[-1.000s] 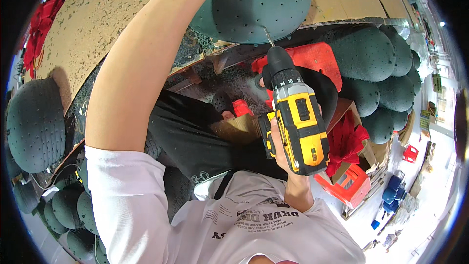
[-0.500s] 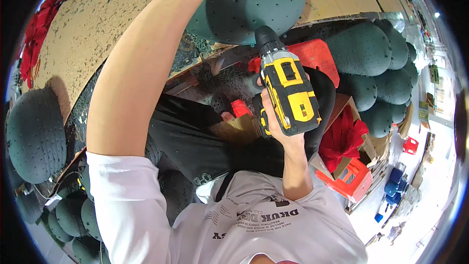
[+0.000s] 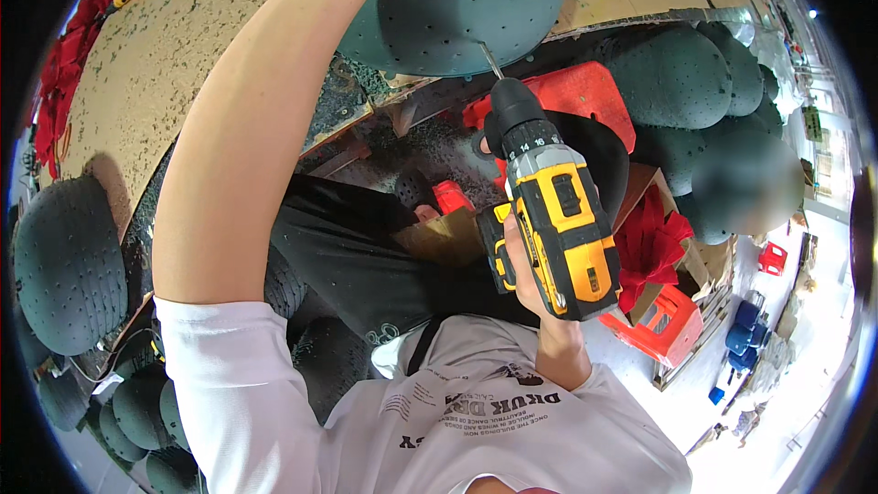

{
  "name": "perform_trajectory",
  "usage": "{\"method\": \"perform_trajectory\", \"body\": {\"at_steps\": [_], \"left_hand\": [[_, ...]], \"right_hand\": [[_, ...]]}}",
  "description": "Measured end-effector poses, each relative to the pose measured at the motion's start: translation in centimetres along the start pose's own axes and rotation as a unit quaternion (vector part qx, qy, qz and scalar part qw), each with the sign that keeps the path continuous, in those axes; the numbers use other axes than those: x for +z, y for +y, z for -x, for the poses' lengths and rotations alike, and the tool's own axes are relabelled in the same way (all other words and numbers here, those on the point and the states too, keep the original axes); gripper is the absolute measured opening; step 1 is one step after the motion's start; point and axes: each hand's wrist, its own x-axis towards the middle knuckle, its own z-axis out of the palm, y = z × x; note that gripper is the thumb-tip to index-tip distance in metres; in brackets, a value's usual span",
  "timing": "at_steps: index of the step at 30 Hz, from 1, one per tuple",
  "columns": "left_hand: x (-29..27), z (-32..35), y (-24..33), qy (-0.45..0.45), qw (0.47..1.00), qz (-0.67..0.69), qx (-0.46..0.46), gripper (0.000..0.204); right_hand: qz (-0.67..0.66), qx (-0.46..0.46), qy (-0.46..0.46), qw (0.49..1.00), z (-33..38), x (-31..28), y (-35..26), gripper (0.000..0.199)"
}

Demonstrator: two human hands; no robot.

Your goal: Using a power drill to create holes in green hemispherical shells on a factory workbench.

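Yellow-and-black cordless drill (image 3: 556, 229) sits gripped in your right hand (image 3: 526, 265), its bit just touching the dark green perforated dome shell (image 3: 457, 0) above your fingers, so drilling looks barely begun; your left hand's grip is out of view.

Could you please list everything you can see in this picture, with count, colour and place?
Drill: one, yellow and black, centre, its bit against the dome above.
Dome held up: one, dark green, dotted with holes, top centre.
Other domes: many, dark green, left edge, lower left and upper right.
Board: one, tan, speckled, upper left.
Stools: several, red, behind the drill and lower right.
Cloth: red, right of the drill.
Left hand: raised to the held dome, hand itself out of view.
Right hand: fingers around the drill's grip.
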Motion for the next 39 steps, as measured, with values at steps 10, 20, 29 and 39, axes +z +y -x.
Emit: {"method": "perform_trajectory", "body": {"at_steps": [10, 20, 29, 39], "left_hand": [[0.0, -0.2, 0.4, -0.020, 1.000, -0.002, -0.009, 0.042], [0.6, -0.5, -0.1, -0.022, 0.999, -0.038, -0.008, 0.043], [0.6, -1.0, 0.5, -0.061, 0.993, -0.101, 0.016, 0.044], [-1.1, -1.7, 2.7, -0.151, 0.980, -0.116, -0.061, 0.052]], "right_hand": [[-0.163, -0.049, 0.092, 0.981, -7.0, 3.6, 1.1, 0.051], [-0.083, -0.037, 0.039, 0.995, -5.1, 1.2, -0.2, 0.063], [-0.223, 0.035, 0.060, 0.972, -3.8, -1.6, -0.7, 0.066], [-0.337, 0.162, 0.046, 0.926, 4.0, -3.8, 0.4, 0.063]]}}
